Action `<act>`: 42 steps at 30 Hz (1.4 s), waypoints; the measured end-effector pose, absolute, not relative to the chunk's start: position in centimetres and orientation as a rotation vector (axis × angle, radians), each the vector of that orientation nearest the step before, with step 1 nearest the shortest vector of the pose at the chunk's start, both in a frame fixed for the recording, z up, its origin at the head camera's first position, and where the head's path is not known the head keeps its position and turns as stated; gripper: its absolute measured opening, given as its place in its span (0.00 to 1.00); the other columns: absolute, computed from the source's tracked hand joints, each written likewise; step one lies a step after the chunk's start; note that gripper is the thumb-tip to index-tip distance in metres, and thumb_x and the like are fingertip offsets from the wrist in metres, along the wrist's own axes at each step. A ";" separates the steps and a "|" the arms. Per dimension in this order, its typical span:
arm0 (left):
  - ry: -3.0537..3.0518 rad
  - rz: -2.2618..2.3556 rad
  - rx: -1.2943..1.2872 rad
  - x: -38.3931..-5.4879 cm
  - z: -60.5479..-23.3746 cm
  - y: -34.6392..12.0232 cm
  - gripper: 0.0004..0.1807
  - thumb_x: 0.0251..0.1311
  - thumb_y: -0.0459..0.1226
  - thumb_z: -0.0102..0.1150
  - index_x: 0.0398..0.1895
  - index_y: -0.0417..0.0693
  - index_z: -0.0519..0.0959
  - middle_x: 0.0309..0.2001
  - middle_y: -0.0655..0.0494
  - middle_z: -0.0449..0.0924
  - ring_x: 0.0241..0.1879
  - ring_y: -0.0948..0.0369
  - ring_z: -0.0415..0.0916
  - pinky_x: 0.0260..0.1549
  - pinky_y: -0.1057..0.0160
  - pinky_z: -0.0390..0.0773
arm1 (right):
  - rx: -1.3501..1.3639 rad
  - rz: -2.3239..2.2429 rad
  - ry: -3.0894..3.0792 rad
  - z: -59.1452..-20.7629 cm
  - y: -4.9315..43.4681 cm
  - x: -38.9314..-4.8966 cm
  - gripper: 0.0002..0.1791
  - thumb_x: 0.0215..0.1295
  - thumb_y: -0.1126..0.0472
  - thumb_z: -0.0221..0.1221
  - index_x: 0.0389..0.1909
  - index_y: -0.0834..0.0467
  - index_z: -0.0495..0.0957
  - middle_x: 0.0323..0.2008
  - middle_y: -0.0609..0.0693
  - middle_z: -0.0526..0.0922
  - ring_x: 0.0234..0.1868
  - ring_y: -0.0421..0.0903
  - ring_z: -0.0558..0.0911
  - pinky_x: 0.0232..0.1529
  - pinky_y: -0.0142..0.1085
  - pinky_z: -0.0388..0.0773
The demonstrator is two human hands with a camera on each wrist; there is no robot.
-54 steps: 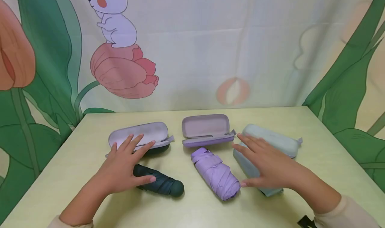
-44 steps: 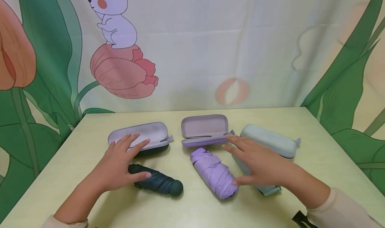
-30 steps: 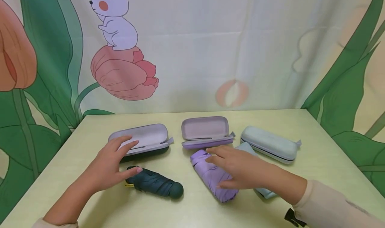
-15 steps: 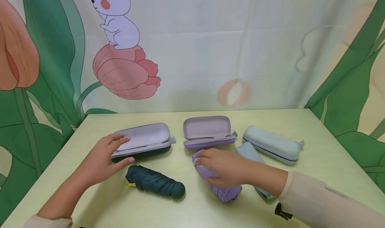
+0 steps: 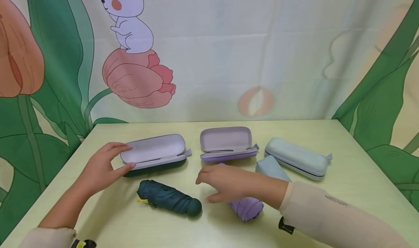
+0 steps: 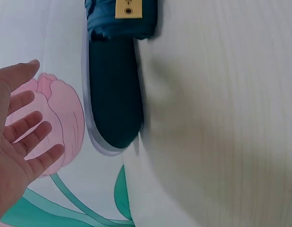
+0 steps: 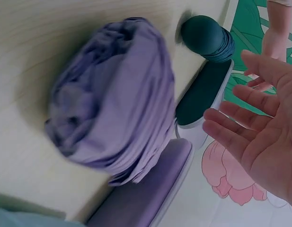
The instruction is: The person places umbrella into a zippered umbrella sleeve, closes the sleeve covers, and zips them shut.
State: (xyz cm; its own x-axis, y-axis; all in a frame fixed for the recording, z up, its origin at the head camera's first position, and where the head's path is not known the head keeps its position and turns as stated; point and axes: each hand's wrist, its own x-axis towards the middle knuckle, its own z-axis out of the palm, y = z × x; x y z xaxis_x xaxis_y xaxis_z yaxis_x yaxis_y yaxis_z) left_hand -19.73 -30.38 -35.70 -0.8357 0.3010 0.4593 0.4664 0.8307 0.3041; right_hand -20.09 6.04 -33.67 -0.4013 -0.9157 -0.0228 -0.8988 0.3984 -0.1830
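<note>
My left hand [image 5: 103, 170] hovers at the left end of an unzipped dark green case [image 5: 154, 168] with a pale lining; in the left wrist view a gap shows between its fingers and the case. In front of that case lies a dark teal folded umbrella [image 5: 170, 198], its round handle end to the right. Above a purple folded umbrella [image 5: 247, 208] passes my right hand [image 5: 226, 182], fingers extended and holding nothing. It hides most of that umbrella in the head view. The right wrist view shows the purple umbrella [image 7: 122, 99] whole, apart from the hand [image 7: 259, 118].
Behind the purple umbrella stands an open purple case [image 5: 229, 155]. A closed light blue case [image 5: 296, 157] is at the back right. Partly under my right forearm lies a light blue folded umbrella [image 5: 271, 168]. A printed curtain [image 5: 203, 59] hangs behind the table [image 5: 163, 233].
My right hand has travelled left, from beside the light blue umbrella to over the purple one and past it. The left hand has drawn back left to the green case's end. The objects stay put.
</note>
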 end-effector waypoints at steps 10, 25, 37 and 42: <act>-2.670 -0.749 -0.440 -21.8 -36.3 -31.7 0.24 0.55 0.38 0.71 0.52 0.33 0.79 0.52 0.39 0.75 0.48 0.43 0.74 0.42 0.43 0.80 | -1.349 0.058 2.462 -32.9 2.4 -19.9 0.38 0.58 0.47 0.67 0.67 0.57 0.67 0.60 0.50 0.73 0.56 0.42 0.76 0.55 0.31 0.72; -2.790 -0.779 -0.184 -25.4 -37.7 -34.1 0.20 0.58 0.34 0.65 0.54 0.35 0.79 0.52 0.32 0.75 0.47 0.39 0.78 0.42 0.43 0.79 | -1.172 0.207 2.299 -33.0 -3.7 -20.8 0.48 0.55 0.39 0.67 0.72 0.52 0.58 0.59 0.47 0.73 0.57 0.40 0.74 0.56 0.34 0.70; -2.921 -0.859 -0.171 -27.6 -39.2 -35.2 0.23 0.62 0.29 0.59 0.61 0.32 0.73 0.55 0.30 0.75 0.48 0.38 0.78 0.39 0.49 0.82 | -1.202 0.026 2.432 -35.1 -6.0 -21.6 0.45 0.48 0.40 0.72 0.65 0.54 0.66 0.53 0.45 0.77 0.53 0.41 0.76 0.51 0.33 0.73; -2.915 -0.910 -0.108 -28.0 -39.0 -35.1 0.18 0.62 0.28 0.58 0.55 0.31 0.77 0.48 0.32 0.78 0.45 0.40 0.78 0.34 0.55 0.83 | -1.081 -0.007 2.461 -35.8 -6.4 -21.4 0.42 0.45 0.46 0.76 0.60 0.53 0.68 0.49 0.45 0.77 0.47 0.41 0.78 0.40 0.35 0.79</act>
State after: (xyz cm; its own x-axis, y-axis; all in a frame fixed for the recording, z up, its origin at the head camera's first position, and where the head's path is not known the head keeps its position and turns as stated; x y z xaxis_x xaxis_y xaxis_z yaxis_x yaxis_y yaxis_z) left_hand -28.00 -35.10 -38.96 -0.9938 0.0417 0.1031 0.0930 0.8203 0.5644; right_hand -21.41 -6.40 -35.75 -0.5915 -0.7004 -0.3993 -0.6981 0.6927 -0.1810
